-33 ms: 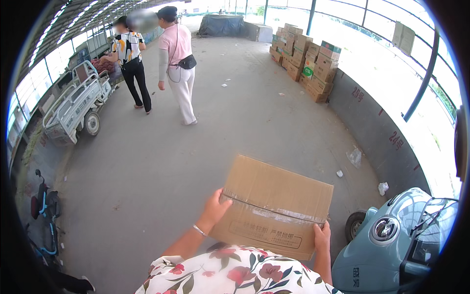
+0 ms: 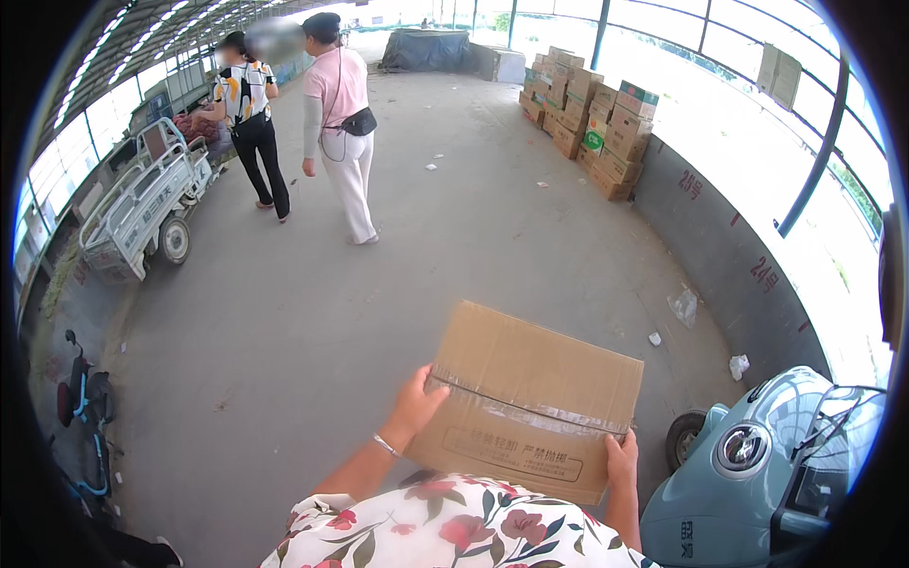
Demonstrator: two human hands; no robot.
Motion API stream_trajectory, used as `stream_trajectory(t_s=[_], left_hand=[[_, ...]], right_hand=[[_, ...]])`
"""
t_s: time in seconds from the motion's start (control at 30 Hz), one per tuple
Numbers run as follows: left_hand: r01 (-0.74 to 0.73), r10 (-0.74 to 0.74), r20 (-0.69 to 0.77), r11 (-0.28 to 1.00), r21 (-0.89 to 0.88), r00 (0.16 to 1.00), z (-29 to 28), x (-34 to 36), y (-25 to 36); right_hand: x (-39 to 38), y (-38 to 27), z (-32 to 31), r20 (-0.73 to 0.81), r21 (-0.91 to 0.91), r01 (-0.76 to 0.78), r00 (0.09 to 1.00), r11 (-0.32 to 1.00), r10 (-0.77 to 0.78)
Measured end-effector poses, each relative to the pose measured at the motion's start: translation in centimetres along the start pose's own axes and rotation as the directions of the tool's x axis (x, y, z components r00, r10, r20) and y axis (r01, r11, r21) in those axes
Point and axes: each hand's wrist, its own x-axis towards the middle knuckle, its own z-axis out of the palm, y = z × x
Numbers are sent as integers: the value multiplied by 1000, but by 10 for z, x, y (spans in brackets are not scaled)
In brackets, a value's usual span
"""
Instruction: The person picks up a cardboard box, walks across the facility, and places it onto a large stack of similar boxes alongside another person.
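A brown cardboard box (image 2: 535, 402) with a taped seam across its top is held in front of my body. My left hand (image 2: 417, 409) grips its left edge, thumb lying on top near the seam. On the opposite edge my right hand (image 2: 621, 457) is closed, its thumb on the top face by the end of the tape. The fingers beneath the box are hidden. The box sits at a slant, its far left corner highest in the picture.
A pale blue three-wheeler (image 2: 748, 473) stands close at my right, beside a low grey wall (image 2: 701, 204). Stacked cartons (image 2: 615, 142) line that wall farther off. Two people (image 2: 343, 123) are ahead, near a flatbed cart (image 2: 147, 208). A bicycle (image 2: 90, 407) is at left.
The surroundings have shifted very slightly in the picture. Both hands keep the same hold on the cardboard box.
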Motion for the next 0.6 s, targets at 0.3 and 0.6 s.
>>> stream_trajectory(t_s=[0.3,0.6], left_hand=[[49,-42,47,985,-165,998,-5,82,-25],[72,-86,-53,970,-234,995,-10,147,-26]], right_hand=[[58,-27,39,-28,-20,-18,999,1000,17],[156,-31,86,69,-72,-38,997,997,43]])
